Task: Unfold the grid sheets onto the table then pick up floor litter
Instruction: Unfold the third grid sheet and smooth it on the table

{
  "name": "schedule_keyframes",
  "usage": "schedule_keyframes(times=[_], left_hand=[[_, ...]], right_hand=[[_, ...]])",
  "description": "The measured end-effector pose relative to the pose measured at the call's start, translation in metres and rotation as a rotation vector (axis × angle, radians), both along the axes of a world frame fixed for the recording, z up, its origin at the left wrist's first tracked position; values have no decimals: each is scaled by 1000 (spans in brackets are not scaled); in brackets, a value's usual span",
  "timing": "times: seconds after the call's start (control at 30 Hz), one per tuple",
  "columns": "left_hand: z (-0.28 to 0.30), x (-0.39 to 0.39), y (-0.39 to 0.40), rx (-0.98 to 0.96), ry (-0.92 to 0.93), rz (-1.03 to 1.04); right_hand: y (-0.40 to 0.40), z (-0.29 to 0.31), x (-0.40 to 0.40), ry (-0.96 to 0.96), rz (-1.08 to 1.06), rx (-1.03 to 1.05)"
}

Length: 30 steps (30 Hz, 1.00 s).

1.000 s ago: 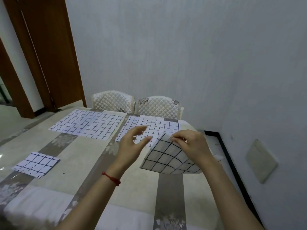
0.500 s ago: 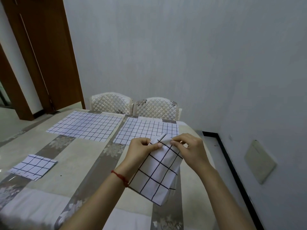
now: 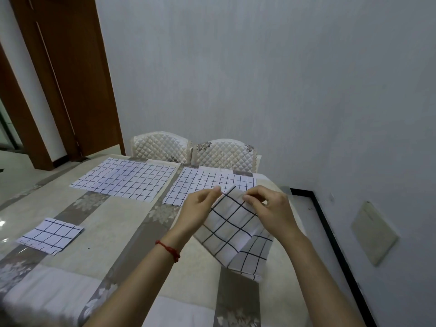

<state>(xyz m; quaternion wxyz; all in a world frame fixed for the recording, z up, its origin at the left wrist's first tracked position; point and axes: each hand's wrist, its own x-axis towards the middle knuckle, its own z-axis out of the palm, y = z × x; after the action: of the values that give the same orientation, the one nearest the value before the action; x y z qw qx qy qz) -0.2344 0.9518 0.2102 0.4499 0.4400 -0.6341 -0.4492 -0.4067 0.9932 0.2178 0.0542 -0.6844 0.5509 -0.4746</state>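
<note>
Hands: my left hand (image 3: 200, 208) and right hand (image 3: 271, 208) pinch the folded grid sheet's (image 3: 233, 234) top edge.
Bench (image 3: 113, 223): two sheets spread flat.

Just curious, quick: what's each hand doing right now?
Left hand: pinching the top edge of the folded grid sheet.
Right hand: pinching the same sheet's top edge.

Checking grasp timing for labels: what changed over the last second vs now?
The left hand closed in and took a grip on the folded grid sheet, which the right hand alone held a second ago. The sheet swung down to hang from both hands, its layers starting to part. Unchanged: two unfolded sheets and the small folded sheet on the table.
</note>
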Motion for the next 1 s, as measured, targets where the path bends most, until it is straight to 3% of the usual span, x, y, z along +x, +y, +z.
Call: schedule_keyframes(times=[0.13,0.4,0.5,0.63,0.8,0.87,1.0], left_hand=[[10,-12,0,-93,-82,-131],[28,11,-23,-191,85,164],[31,20,-26,-160,123,228],[19,22,-29,-112,80,308],[3,8,-10,-198,-234,460],[-3,-2,3,-253,-229,377],[-4,-22,28,-181,-186,167]], right_hand=[[1,1,3,-19,31,-15],[23,-14,-46,-357,-47,336],[30,-18,-54,-568,-38,331],[29,-15,-47,-664,-35,285],[20,-7,-26,-623,-48,245],[18,-6,-18,-578,-46,230],[17,-6,-2,-486,-13,251]])
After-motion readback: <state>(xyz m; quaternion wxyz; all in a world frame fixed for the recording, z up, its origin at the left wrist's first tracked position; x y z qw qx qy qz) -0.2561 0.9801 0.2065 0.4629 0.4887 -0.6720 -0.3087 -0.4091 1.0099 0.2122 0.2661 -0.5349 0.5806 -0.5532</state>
